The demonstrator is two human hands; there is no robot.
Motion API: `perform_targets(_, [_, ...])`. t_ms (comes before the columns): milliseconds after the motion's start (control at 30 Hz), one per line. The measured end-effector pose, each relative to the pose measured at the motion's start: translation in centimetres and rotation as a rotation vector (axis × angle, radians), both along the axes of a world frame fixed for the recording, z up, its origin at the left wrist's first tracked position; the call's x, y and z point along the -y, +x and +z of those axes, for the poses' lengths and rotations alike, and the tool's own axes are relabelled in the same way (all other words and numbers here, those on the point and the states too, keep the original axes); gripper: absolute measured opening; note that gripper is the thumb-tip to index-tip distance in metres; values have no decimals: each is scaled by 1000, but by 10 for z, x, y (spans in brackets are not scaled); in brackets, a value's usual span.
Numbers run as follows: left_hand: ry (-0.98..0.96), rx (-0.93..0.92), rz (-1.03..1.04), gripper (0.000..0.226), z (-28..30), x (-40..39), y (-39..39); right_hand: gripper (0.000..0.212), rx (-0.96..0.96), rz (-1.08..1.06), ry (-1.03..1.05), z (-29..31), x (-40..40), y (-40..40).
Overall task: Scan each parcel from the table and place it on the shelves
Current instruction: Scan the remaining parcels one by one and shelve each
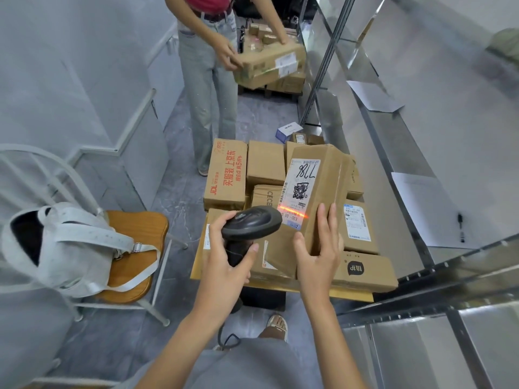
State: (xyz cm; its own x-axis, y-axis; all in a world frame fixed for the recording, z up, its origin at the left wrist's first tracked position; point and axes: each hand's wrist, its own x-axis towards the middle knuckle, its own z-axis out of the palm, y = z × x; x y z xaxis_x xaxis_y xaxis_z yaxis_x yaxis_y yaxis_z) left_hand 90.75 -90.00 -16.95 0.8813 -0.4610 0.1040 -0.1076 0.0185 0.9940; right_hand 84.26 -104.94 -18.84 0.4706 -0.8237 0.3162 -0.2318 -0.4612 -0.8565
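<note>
My left hand (224, 262) grips a dark handheld scanner (251, 224) by its handle. Its orange beam falls across the white label of a long cardboard parcel (323, 181). My right hand (318, 254) holds that parcel by its near end, tilted up over the table (356, 296). Several more cardboard parcels lie on the table, among them a JD-printed box (226, 175) at the far left and a box with a black logo (365, 272) at the near right. Metal shelves (421, 153) run along the right.
Another person (207, 80) stands beyond the table holding a large box (269, 64) over a stack of parcels. A wooden chair (137, 248) with a white bag (70, 248) stands at the left. Sheets of paper and a pen (460, 227) lie on the shelf.
</note>
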Motion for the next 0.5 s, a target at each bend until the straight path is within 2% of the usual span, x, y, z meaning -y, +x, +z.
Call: perform_targets(500, [8, 9, 20, 75, 7, -8, 9, 71, 10, -32, 14, 0, 12, 3])
